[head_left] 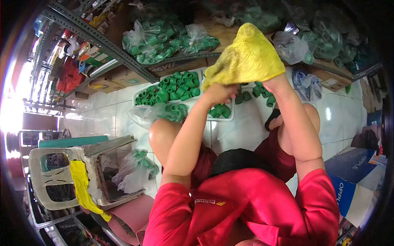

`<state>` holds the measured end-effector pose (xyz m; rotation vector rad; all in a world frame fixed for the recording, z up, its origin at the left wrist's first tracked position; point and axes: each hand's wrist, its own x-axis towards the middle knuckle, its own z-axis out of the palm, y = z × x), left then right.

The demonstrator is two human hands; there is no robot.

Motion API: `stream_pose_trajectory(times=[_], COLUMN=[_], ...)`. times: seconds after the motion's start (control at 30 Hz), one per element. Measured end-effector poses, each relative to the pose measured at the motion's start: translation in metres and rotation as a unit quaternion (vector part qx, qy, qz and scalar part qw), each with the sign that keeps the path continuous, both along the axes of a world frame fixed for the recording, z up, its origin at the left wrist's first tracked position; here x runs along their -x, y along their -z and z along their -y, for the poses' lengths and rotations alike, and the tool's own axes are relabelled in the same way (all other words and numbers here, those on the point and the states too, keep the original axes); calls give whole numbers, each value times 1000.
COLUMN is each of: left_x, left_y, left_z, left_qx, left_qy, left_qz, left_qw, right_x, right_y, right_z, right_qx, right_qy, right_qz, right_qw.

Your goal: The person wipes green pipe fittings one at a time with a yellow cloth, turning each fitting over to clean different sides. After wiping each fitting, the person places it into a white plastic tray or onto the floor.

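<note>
A yellow cloth point(254, 57) is held up in front of me, spread between my two hands. My left hand point(221, 93) is at its lower left edge, with the fingers partly curled by the cloth. The cloth covers most of my right hand point(273, 82), and only the wrist and heel of the hand show. Below the cloth, green pipe fittings point(174, 87) fill a white tray point(137, 95) on the tiled floor. A second tray point(226, 117) with green fittings lies partly hidden under my left hand. Loose green fittings point(264, 93) lie on the floor beside it.
Bagged green fittings point(154, 39) lie on the shelf ahead. A worn chair point(92, 172) with a yellow strip lies on the left, beside a plastic bag point(137, 170). A blue and white box point(351, 176) stands on the right. Metal shelving point(102, 45) rises at the upper left.
</note>
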<state>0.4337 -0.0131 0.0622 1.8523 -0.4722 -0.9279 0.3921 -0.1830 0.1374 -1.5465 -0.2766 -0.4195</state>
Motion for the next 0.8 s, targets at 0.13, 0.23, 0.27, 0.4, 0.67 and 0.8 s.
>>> stream_pose_trajectory(times=[0.13,0.23,0.27,0.4,0.67,0.8], left_x=[-17,-25,-28,-34,-18,-19], left_y=[-29,-55,-55,-55,-91,-87], left_z=[-24,-48,-57,-81,-96,-121], left_qx=[278,534,580,623,504,70], left_qy=[-308,-327,-292,-223,-341,-310], left_qz=[-34,-230,-268,-254,-14,324], left_qw=[909,745,711,706,794,891], right_x=[17,14,8,2,29,55], right_y=[-30,-35,-30,-22,-8,-7], right_z=[-10,-9,-8,-7,-53,-78], right_qx=[294,345,112,-215,-259,-26], right_qy=[120,163,79,-79,-227,-283], right_qz=[109,24,-77,-179,-100,-24], right_qw=[942,924,988,957,933,958])
